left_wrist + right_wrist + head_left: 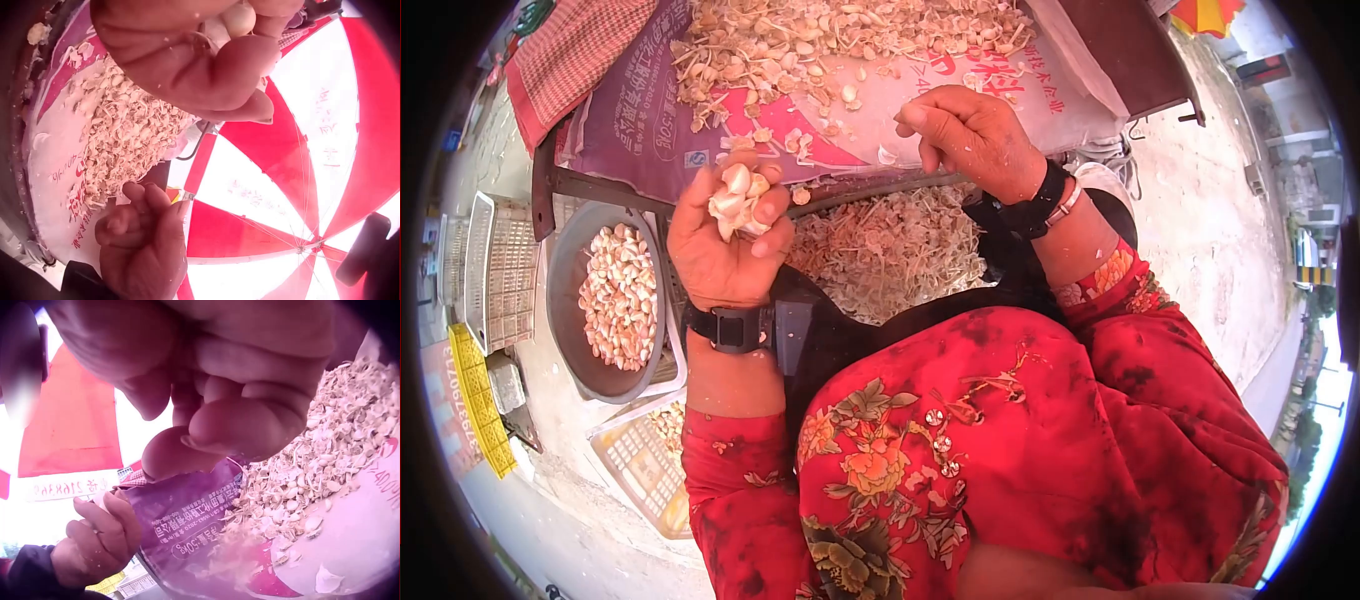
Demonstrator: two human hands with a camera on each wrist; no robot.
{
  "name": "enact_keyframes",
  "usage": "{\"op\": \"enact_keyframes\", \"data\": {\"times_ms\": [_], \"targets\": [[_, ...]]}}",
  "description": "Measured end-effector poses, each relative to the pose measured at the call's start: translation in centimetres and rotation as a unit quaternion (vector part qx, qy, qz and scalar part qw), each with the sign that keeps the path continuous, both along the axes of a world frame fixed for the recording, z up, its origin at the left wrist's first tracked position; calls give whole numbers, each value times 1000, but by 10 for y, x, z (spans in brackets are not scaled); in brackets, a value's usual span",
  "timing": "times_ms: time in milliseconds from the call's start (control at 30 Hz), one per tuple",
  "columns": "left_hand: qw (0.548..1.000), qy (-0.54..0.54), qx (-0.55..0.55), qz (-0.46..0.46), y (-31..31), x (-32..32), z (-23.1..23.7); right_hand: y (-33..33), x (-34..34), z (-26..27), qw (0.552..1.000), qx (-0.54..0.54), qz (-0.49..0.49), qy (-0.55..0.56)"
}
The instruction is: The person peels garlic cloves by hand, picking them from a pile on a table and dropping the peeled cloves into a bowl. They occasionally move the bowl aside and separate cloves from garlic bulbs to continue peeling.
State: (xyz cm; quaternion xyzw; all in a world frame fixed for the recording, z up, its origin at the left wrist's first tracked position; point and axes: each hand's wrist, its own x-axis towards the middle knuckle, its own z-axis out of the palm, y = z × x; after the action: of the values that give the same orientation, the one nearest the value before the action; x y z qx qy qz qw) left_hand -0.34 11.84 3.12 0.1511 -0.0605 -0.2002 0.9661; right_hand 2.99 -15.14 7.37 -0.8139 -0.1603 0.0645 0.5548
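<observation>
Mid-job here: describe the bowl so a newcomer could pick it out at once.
In the head view, find the big printed sack spread under the garlic pile. Look just below its left end, left of the left hand, for a grey bowl holding loose cloves. Its round, solid wall sets it apart from the angular, perforated crates nearby.

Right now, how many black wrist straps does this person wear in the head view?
2. The left strap circles the wrist below the left hand, which holds garlic; the right strap circles the other wrist, beside a bracelet. The red sleeves may hide more.
</observation>
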Motion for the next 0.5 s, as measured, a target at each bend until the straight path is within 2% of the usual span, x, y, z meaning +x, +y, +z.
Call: {"op": "enact_keyframes", "data": {"times_ms": [67, 133, 200, 267, 367, 433, 467, 500], "targets": [[997, -5, -3, 73, 42, -14, 7, -6, 2, -11, 1000, 0, -6, 30], [995, -30, -5, 95, 111, -21, -15, -8, 3, -19, 999, -6, -5, 54], [968, 121, 57, 214, 193, -32, -49, -10, 4, -23, 997, -19, 1, 72], [914, 260, 76, 301, 215, -44, -45, -10, 6, -29, 997, -17, 6, 78], [838, 404, 8, 367, 273, -64, -64, -7, 10, -27, 996, -29, 12, 81], [801, 409, 181, 398, 271, -68, -75, -8, 13, -32, 997, -48, 18, 59], [754, 353, 383, 400, 266, -70, -85, -11, 20, -39, 997, -59, 24, 32], [672, 281, 567, 385, 249, -70, -86, -12, 28, -44, 997, -70, 29, 5]]}}
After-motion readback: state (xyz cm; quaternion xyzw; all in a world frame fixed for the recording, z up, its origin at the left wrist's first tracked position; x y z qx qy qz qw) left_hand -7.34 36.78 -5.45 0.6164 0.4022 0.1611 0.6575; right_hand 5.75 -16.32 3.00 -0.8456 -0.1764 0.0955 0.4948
